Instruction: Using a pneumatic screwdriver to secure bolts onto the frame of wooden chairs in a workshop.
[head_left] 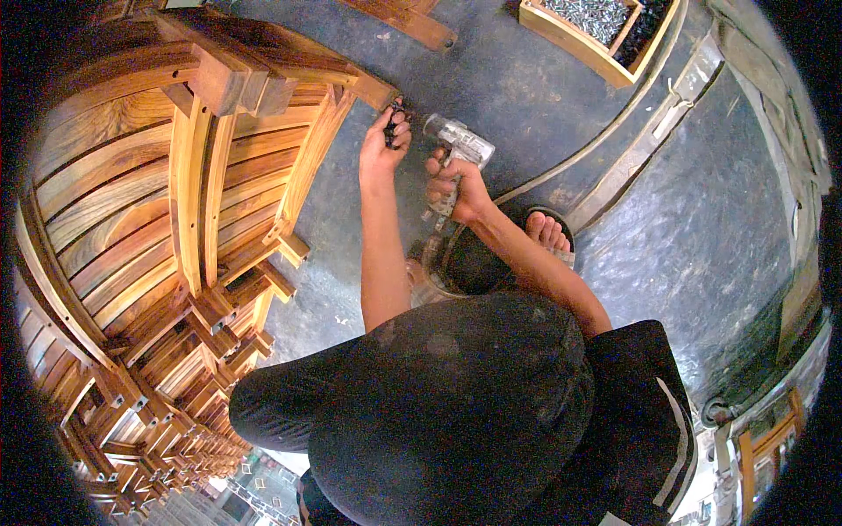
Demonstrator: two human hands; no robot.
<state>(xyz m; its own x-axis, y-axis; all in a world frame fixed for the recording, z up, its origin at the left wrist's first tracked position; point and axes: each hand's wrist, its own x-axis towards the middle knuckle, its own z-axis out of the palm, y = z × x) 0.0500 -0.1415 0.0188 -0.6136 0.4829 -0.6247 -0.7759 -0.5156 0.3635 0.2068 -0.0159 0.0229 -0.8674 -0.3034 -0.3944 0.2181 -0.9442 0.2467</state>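
My right hand (458, 188) is wrapped round the handle of a grey, worn air impact wrench (467, 143). Its nose points up and left, toward my other hand. My left hand (379, 156) is closed around small dark pieces (394, 123), perhaps hardware, too small to name. It is beside the end of a wooden rail (375, 90) on a slatted wooden furniture frame (132, 188). The tool's nose is apart from the rail. Bolt holes show in the frame's timber.
A wooden box (616, 72) holds silver and dark fasteners at the upper right. A hose (605, 130) curves over the grey floor (684, 228). Many similar wooden frames (175, 421) stand in a row at the lower left. Another wooden piece (412, 24) lies at the top.
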